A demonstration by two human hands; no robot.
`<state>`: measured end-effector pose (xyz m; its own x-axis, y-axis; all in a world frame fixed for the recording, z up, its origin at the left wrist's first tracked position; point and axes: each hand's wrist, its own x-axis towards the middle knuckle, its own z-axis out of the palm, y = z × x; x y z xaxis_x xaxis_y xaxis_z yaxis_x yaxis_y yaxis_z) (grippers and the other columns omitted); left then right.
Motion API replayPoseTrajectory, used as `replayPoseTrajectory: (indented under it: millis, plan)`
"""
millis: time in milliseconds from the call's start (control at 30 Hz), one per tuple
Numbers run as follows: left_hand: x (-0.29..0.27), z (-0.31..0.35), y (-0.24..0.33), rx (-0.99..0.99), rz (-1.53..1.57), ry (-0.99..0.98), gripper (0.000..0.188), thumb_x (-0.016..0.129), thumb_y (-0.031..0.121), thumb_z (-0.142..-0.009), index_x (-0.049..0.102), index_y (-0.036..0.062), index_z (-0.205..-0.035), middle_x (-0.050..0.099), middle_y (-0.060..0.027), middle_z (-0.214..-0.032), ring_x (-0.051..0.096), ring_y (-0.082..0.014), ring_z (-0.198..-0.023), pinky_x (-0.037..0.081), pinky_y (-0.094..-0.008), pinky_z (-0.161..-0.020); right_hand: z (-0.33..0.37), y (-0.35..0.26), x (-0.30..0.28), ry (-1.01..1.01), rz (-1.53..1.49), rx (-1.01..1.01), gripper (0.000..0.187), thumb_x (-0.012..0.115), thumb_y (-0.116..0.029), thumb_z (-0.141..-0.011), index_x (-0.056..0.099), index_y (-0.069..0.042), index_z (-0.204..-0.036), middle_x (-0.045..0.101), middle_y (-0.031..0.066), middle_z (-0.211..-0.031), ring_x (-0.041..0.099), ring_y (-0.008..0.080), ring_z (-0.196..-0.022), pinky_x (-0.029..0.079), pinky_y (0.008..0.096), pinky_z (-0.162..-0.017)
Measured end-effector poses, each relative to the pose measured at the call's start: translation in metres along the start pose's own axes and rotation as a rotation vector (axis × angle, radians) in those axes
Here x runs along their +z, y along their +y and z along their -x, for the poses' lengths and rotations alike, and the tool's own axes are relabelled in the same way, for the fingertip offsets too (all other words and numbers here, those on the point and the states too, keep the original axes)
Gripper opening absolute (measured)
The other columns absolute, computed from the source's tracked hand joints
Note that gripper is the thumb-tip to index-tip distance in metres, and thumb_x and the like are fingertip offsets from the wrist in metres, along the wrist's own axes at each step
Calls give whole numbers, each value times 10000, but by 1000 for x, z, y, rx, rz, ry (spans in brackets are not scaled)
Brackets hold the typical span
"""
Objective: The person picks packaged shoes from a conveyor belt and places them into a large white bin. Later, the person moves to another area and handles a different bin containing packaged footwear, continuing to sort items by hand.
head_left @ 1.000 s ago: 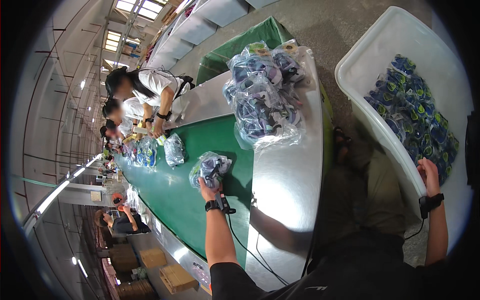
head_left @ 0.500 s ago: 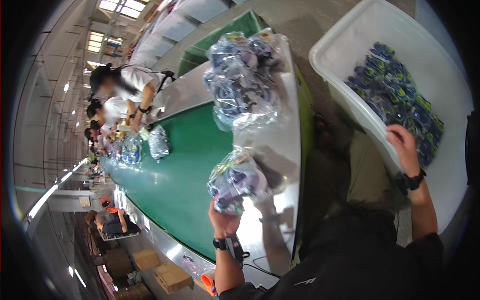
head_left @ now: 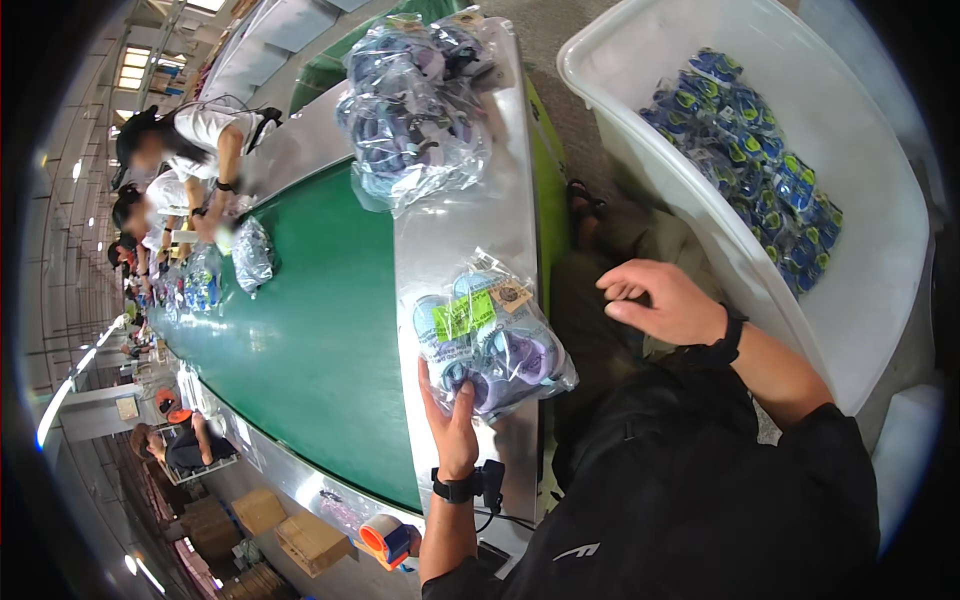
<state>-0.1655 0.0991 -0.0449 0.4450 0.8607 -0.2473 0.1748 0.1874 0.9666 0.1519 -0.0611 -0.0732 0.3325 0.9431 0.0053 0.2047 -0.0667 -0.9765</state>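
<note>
My left hand (head_left: 452, 425) grips a clear plastic bag of small shoes (head_left: 500, 345) by its near edge, thumb on top and fingers beneath. Lavender and light-blue shoes show through the film, along with a bright green label. The bag is over the metal edge (head_left: 470, 230) of the belt table. My right hand (head_left: 660, 300) hangs between that table and a big white bin (head_left: 690, 190). It holds nothing, its fingers loosely bent and the thumb apart from them. In the bin lie several bagged blue-and-green shoes (head_left: 750, 140).
A heap of similar bagged shoes (head_left: 415, 120) sits on the metal at the table's far end. Along the green belt (head_left: 320, 350), co-workers (head_left: 200, 150) handle other bags. An orange tape dispenser (head_left: 385, 540) is at the near side, beyond which cardboard boxes (head_left: 310, 540) stand on the floor.
My right hand has come off the white bin's rim and moved left toward the table. The bag in my left hand has turned, bringing its green label up. The whole view has shifted.
</note>
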Motion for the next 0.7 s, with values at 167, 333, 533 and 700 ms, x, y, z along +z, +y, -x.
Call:
replayPoseTrajectory:
  millis: [167,333,533,700]
  plan:
    - [24,14,-11,54,-156,-25,778,644,84,-1010,199,-4,-1642,431,-170,-1530,438,-241,-1379,325,-391,-1183,10,6,34,-342,-130,136,670,742,-268,-944,445,4,-1479,738,188,-1145,735,297,-1054,584,393,-900]
    - [28,20,-6,4,-105,-45,788,655,129,-1020,190,-9,-1642,426,-185,-1531,435,-246,-1384,322,-392,-1185,14,6,46,-313,-351,169,732,723,-176,-951,347,20,-1548,675,186,-1213,715,253,-1058,581,385,-941]
    - [34,23,-1,-33,-95,-46,796,628,104,-1020,151,-15,-1646,426,-186,-1531,446,-252,-1377,328,-392,-1182,10,5,47,-278,-411,166,709,744,-177,-954,388,15,-1536,667,143,-1220,684,189,-1056,566,350,-942]
    - [36,24,2,-74,52,-47,719,610,107,-1032,218,-15,-1623,467,-156,-1492,461,-223,-1360,356,-389,-1163,9,2,48,-287,-413,187,690,741,-174,-962,399,10,-1532,663,127,-1213,676,172,-1044,553,336,-938]
